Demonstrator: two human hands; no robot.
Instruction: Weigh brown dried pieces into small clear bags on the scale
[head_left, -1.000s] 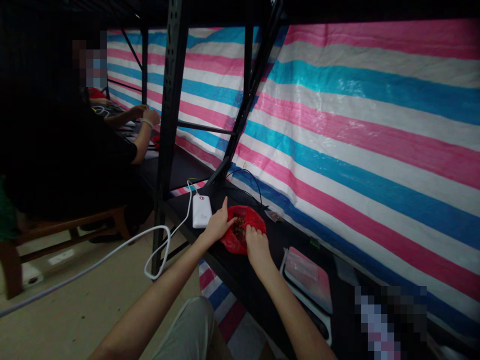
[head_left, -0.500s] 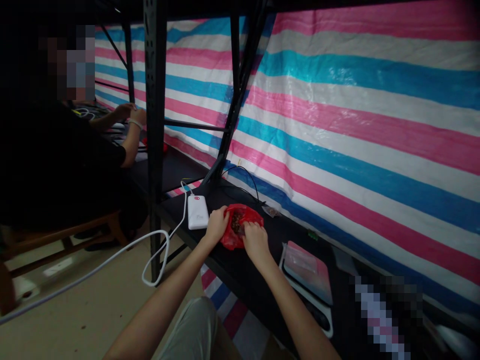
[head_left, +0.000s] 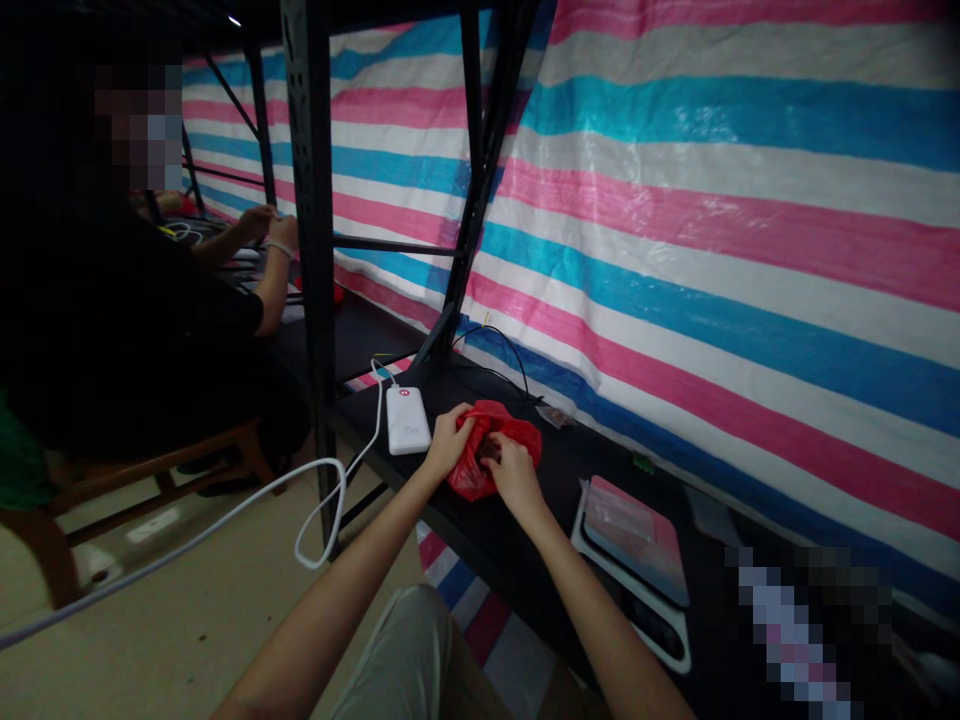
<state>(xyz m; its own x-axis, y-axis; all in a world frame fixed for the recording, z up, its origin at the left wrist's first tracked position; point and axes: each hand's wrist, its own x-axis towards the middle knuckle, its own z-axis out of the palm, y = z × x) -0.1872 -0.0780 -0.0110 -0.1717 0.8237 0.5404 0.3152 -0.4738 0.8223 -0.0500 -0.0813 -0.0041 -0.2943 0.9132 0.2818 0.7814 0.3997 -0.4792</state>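
A red plastic bag (head_left: 517, 432) lies on the black shelf board (head_left: 487, 535) in front of me. My left hand (head_left: 448, 440) grips the bag's left edge and pulls it toward the middle. My right hand (head_left: 511, 472) pinches the bag's near edge, close beside the left hand. The bag's mouth is nearly drawn together, and only a sliver of its dark contents shows between my hands.
A white power bank (head_left: 406, 420) with a white cable (head_left: 322, 500) lies left of the bag. A small scale (head_left: 636, 540) sits to the right. Black rack posts (head_left: 315, 230) stand behind, before a striped tarp (head_left: 712, 250). Another person sits at the left.
The bag was wide open with dark contents showing; both hands have drawn its edges together, so the mouth is almost shut now.
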